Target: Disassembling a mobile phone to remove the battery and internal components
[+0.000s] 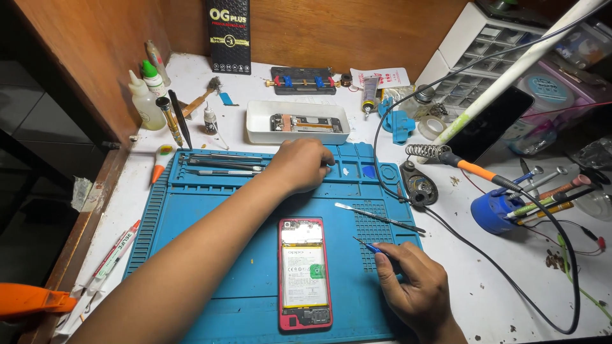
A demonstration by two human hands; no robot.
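Two bare hands are working over a blue repair mat (210, 255) on a white bench. Between them, at about 6 o'clock on the mat, a red-framed phone (305, 274) is lying face down with its back cover already off, so the battery and the boards at either end are showing. That much of the opening looks done; the battery and boards are still sitting in the frame, so I judge the inner work as barely begun.

The right hand (414, 290), at about 4 o'clock, is closing its fingers around a small blue-handled screwdriver (370, 245), its tip pointing up and left toward the phone but resting apart from it. The left hand (303, 164) is reaching to 12 o'clock, fingers curled down into the mat's small parts compartments (357, 171); whether it is pinching anything there I cannot tell.

Just left of that hand, tweezers (220, 165) are lying in the mat's top tray. A metal spudger (379, 218) is lying at 3 o'clock. Beyond the mat, a white tray (297, 122) is holding another phone part.
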